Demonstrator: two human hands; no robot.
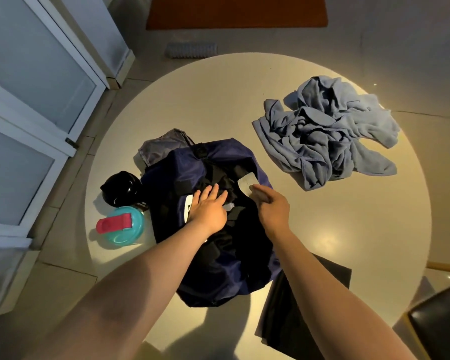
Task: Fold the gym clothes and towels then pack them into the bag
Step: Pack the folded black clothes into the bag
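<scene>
Both arms are bare and reach forward from the bottom of the frame toward its middle. The left forearm point(130, 281) rises from the lower left corner, the wrist straight. The left hand point(209, 209) lies palm down, back up, its fingers point(213, 192) straight, a little spread and pointing up and to the right. The right forearm point(330, 289) comes in from the lower right edge and slants up and left. The right hand point(272, 207) sits just right of the left one, close to it but apart. Its fingers are curled under and blurred at the tips, so I cannot tell whether they hold anything.
</scene>
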